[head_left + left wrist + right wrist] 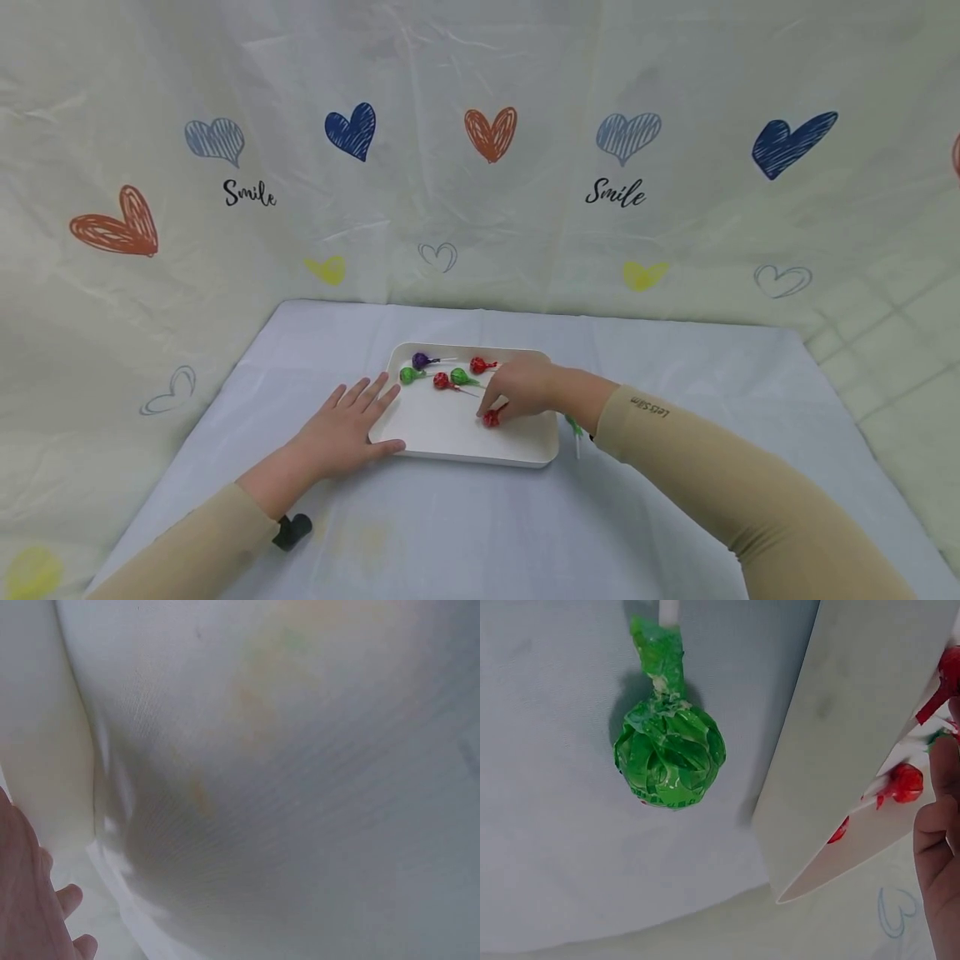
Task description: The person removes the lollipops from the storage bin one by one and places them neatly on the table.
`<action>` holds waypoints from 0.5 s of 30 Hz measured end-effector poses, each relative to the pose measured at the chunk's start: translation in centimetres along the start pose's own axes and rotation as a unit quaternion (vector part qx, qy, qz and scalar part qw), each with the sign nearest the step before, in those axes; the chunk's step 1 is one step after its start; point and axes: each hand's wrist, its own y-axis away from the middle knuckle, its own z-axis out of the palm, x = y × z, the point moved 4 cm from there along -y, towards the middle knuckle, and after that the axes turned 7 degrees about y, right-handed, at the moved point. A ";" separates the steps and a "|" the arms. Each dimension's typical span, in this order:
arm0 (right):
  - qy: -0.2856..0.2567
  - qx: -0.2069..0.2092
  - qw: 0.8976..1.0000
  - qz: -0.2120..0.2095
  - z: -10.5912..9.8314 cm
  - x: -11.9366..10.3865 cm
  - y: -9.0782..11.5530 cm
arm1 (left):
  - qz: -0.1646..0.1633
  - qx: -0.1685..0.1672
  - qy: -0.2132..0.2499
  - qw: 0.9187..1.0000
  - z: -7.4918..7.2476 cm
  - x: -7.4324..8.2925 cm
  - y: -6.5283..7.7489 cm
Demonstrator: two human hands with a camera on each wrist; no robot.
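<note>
My right hand [521, 387] reaches over the white tray [435, 429] and pinches a red-wrapped lollipop [491, 418] in its fingertips, low over the tray floor. At the upper right of the right wrist view, that lollipop [950, 671] shows beside the fingers. Spread flat, my left hand [341, 437] rests at the tray's left edge, thumb along the front corner. Behind the held lollipop lie a purple lollipop [420, 360], a green one [407, 375], a red one [441, 381], another green one [459, 377] and another red one [477, 365].
Outside the tray, on the white cloth [465, 533] to its right, lies a green lollipop [671, 754], partly hidden by my right forearm in the head view. A black device [292, 532] shows under my left wrist. A heart-printed curtain [525, 225] hangs behind the table.
</note>
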 end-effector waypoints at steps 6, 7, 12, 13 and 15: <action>-0.016 -0.007 1.000 -0.005 0.2 -0.2 -0.1 | -0.002 -0.001 0.004 1.000 0.1 0.0 -0.1; -0.016 -0.007 1.000 -0.005 0.2 -0.3 -0.1 | -0.001 0.000 0.006 1.000 0.1 0.0 -0.1; -0.023 -0.005 1.000 -0.002 0.4 -0.2 -0.1 | 0.001 0.005 0.013 1.000 0.3 -0.1 -0.2; -0.025 -0.004 1.000 -0.001 0.4 -0.2 -0.1 | 0.000 0.005 0.013 1.000 0.4 -0.1 -0.2; -0.032 -0.004 0.999 0.001 0.4 -0.2 -0.1 | 0.001 0.006 0.014 1.000 0.4 -0.2 -0.2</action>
